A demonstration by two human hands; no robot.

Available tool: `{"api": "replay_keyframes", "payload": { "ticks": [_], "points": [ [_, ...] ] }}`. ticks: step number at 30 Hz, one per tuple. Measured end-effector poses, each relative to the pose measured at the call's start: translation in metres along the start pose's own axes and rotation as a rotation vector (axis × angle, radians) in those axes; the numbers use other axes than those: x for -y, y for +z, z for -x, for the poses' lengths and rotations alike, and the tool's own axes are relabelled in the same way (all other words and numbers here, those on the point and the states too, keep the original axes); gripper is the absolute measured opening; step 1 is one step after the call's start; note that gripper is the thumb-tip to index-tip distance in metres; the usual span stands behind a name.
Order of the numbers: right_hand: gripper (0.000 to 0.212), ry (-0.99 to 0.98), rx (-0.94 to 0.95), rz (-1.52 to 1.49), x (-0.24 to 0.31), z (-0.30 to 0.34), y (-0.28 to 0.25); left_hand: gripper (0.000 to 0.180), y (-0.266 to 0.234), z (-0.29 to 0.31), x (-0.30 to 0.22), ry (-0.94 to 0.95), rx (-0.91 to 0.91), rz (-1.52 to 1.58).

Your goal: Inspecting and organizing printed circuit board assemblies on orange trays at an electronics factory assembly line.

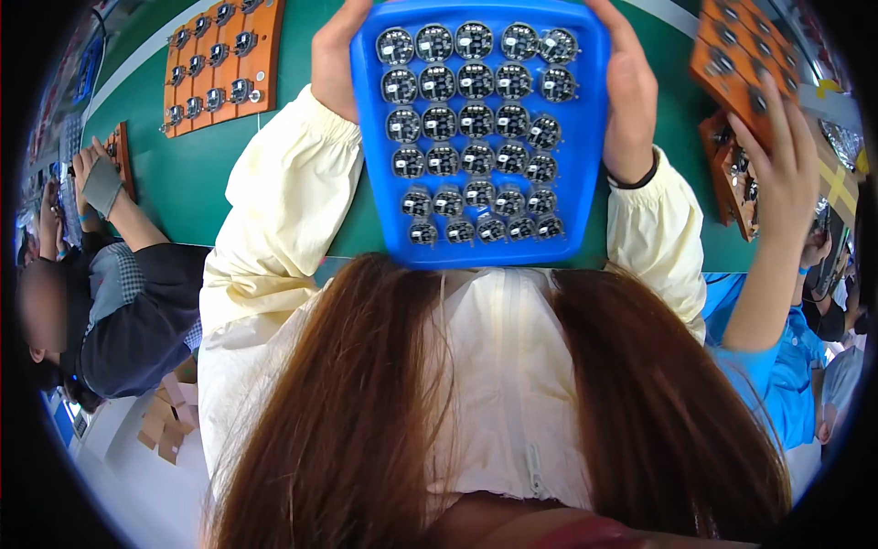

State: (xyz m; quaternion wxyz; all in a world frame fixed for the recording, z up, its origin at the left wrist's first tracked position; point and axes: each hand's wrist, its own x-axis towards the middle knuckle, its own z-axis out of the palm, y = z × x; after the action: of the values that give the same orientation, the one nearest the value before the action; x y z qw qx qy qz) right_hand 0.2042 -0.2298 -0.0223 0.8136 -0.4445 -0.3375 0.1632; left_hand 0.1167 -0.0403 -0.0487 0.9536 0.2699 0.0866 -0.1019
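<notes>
A blue plastic tray [590,137] is held over the green table, filled with several rows of small round black circuit boards [476,119]. My left hand [334,59] grips the tray's left edge and my right hand [626,87] grips its right edge, a black band on that wrist. Pale yellow sleeves cover both my forearms. My long brown hair hangs down in front and hides the tray's near edge.
An orange board [219,64] carrying small round parts lies on the green table [174,174] at the upper left. A person in dark clothes sits at left. At right, another person's hand [777,174] reaches up to orange boards [741,55]. Cardboard scraps lie on the floor lower left.
</notes>
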Motion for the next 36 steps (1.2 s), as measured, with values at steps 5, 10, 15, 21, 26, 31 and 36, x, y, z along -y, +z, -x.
{"api": "replay_keyframes", "payload": {
  "ticks": [5,10,15,21,26,31,36],
  "points": [
    [0.059,0.048,0.196,0.624,0.023,0.027,-0.037,0.073,0.003,-0.009,0.001,0.022,0.098,-0.064],
    [0.055,-0.158,0.156,0.882,0.023,0.031,-0.042,0.073,0.000,-0.011,-0.005,0.053,0.089,-0.100],
    [0.051,-0.273,0.171,1.063,0.032,0.024,-0.040,0.072,0.011,-0.002,-0.004,0.062,0.066,-0.116],
    [0.045,-0.417,0.115,1.009,0.015,0.032,-0.063,0.071,0.016,-0.009,0.004,0.088,0.057,-0.179],
    [0.033,-0.529,0.037,1.096,0.016,0.029,-0.073,0.071,0.022,-0.009,0.004,0.086,0.033,-0.194],
    [0.020,-0.418,-0.151,1.279,0.022,0.023,-0.079,0.070,0.018,-0.015,0.002,0.089,0.007,-0.179],
    [0.014,-0.386,-0.084,1.497,0.032,0.018,-0.091,0.070,0.012,-0.014,-0.005,0.080,-0.023,-0.152]
  ]
}}
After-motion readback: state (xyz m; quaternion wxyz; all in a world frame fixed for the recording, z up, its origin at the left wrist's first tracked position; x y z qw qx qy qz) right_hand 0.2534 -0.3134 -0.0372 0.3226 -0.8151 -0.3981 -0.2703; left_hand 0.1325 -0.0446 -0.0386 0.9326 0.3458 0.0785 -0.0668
